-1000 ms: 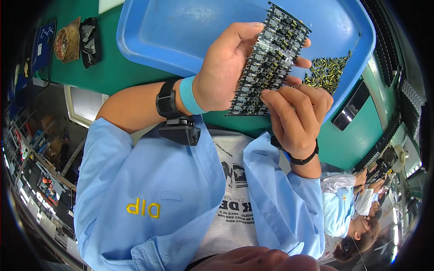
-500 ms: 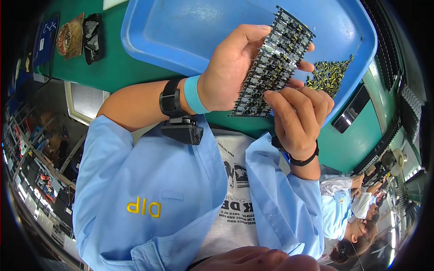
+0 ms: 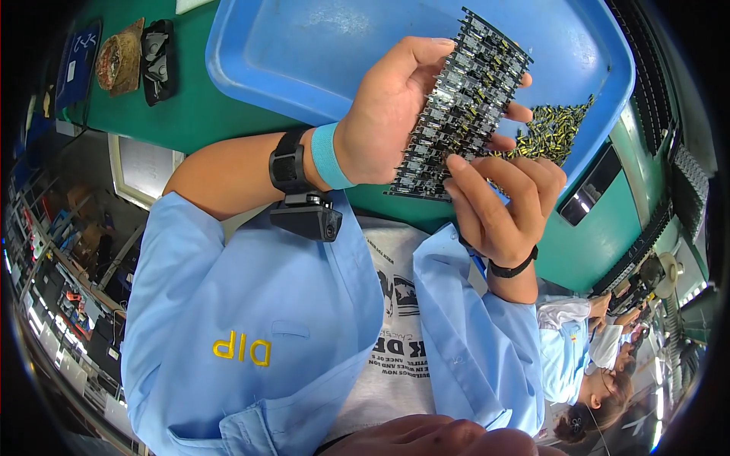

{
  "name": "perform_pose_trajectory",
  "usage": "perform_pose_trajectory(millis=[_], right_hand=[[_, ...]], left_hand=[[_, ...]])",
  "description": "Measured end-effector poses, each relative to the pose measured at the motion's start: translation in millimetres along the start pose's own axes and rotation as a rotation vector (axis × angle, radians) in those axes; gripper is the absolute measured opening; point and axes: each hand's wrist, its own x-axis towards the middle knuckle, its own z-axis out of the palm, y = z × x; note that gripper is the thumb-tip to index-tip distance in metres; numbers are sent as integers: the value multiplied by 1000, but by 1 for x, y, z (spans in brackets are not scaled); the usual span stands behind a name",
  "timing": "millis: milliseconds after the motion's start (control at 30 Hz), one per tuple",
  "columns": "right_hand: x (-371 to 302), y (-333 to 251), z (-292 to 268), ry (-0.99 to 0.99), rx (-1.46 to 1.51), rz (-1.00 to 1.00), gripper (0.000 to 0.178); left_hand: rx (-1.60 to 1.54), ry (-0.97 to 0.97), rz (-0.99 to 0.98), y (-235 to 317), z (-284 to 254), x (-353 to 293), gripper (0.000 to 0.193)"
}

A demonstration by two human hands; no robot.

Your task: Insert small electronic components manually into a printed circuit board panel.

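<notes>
A long black circuit board panel point(image 3: 465, 99), studded with rows of small parts, is tilted over the near side of a blue plastic tray point(image 3: 255, 64). My left hand point(image 3: 384, 114) grips it, thumb along the left edge and fingertips showing past the right edge. Several small black-and-yellow components sit on the board. My right hand point(image 3: 513, 194) is at the lower right of the panel, thumb and forefinger pinched against its face; whatever is between them is too small to make out. Loose black-and-yellow components point(image 3: 559, 129) lie heaped in the tray's right corner, partly behind my right hand.
The tray rests on a green tabletop point(image 3: 198, 125). A dark phone-like slab point(image 3: 591, 182) lies right of it. At the far left are a black case point(image 3: 158, 64), a brown round object point(image 3: 118, 64) and a blue folder point(image 3: 77, 67). Co-workers point(image 3: 566, 349) sit at lower right.
The fingers of my right hand have shifted slightly on the board, its other fingers spreading a little to the right. My left hand still holds the panel, nearly in the same place.
</notes>
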Motion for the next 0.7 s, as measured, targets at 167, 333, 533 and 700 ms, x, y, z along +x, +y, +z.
perform_pose_trajectory(millis=[167, 333, 533, 700], right_hand=[[2, 0, -1, -56, 24, -5, 37], [2, 2, -3, -83, 100, 62, 34], [5, 7, -6, -102, 193, 102, 33], [-5, 22, -14, 145, 500, 406, 30]], left_hand=[[-140, 11, -16, 1, 2, 0, 61], [-232, 12, -37, 1, 1, 0, 60], [-179, -8, -66, 3, 2, 1, 67], [-317, -16, -55, 9, 13, 1, 64]])
